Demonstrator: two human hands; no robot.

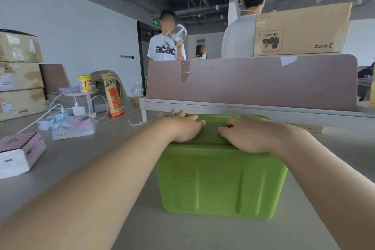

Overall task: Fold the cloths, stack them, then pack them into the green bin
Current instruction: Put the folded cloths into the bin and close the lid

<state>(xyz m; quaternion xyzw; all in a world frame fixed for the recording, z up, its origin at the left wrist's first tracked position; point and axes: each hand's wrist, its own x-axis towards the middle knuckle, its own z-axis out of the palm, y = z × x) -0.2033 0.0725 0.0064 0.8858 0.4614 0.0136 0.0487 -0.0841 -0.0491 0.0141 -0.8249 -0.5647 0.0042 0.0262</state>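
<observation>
A green bin (221, 178) stands on the grey tabletop (178, 233), close to a pink divider (251, 83). The left hand (182, 128) and right hand (249, 136) lie palm-down on its top, side by side, fingers fairly straight, gripping nothing. No cloths can be made out.

- Grey table (81, 168) fills the bottom of the frame.
- Green bin (221, 180) sits on it, middle.
- Pink striped tissue pack (19, 151), far left.
- Orange snack bag (114, 95) stands upper left.

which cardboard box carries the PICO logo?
The lone cardboard box upper right, above the pink divider; its logo reads upside down. The three stacked boxes at left show only white stickers and tape.
</observation>
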